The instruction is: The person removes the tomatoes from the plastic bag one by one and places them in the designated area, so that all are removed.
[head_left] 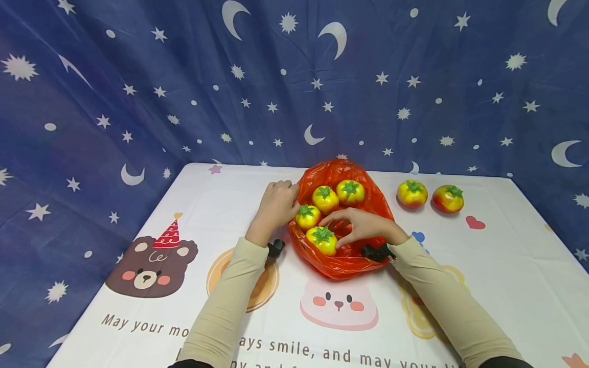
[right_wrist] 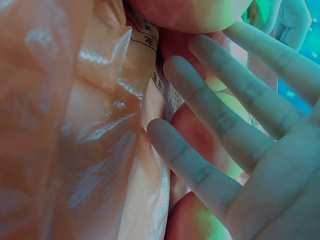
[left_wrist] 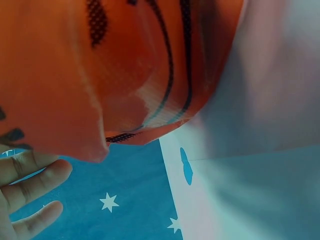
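Note:
A red plastic bag (head_left: pixel 340 268) lies with its mouth spread, holding several yellow-and-red tomatoes with green leafy tops. My left hand (head_left: pixel 277 204) grips the bag's left rim; in the left wrist view its other fingers (left_wrist: pixel 42 182) extend beside the hanging plastic. Inside the bag, my right hand (head_left: pixel 361 225) has its fingers spread, with thumb and fingertips right at the nearest tomato (head_left: pixel 322 240). Another tomato (head_left: pixel 308 217) sits just behind that one. In the right wrist view, straight, parted fingers (right_wrist: pixel 215 117) overlap the tomatoes, and the index fingertip meets the underside of the upper tomato (right_wrist: pixel 195 12).
Two more tomatoes, one (head_left: pixel 412 194) beside the other (head_left: pixel 448 199), lie on the table to the bag's right. A white cloth (head_left: pixel 515 286) with cartoon prints covers the table. Behind it hangs a blue curtain (head_left: pixel 257 102) with stars and moons.

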Demonstrator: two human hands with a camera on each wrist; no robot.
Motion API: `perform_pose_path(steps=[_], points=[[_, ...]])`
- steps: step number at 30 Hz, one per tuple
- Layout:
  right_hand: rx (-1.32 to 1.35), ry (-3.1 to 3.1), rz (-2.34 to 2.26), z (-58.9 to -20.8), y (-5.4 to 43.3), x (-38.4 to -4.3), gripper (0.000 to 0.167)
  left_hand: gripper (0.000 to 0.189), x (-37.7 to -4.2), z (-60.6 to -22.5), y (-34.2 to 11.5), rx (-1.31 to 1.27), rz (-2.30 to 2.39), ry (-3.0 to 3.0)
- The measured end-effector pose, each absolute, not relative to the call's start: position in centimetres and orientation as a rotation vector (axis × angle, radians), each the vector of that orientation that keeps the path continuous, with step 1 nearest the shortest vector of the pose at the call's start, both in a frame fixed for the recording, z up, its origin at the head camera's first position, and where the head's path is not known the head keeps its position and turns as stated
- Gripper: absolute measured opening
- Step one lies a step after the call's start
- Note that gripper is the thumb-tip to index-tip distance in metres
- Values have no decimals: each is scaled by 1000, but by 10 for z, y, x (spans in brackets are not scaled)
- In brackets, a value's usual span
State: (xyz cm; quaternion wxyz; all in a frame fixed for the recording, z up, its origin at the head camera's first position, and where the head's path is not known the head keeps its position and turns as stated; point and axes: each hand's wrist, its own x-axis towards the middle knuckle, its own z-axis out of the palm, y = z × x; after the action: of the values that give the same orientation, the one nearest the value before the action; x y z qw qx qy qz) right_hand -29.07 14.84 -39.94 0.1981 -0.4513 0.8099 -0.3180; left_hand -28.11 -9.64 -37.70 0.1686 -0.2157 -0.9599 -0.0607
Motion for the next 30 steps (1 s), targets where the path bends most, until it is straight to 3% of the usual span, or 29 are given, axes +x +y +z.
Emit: perform_pose_path(steps=[30], points=[[-1251, 2204, -961, -396, 153, -291, 52, 9, -281, -377, -98, -608, -186, -2726]])
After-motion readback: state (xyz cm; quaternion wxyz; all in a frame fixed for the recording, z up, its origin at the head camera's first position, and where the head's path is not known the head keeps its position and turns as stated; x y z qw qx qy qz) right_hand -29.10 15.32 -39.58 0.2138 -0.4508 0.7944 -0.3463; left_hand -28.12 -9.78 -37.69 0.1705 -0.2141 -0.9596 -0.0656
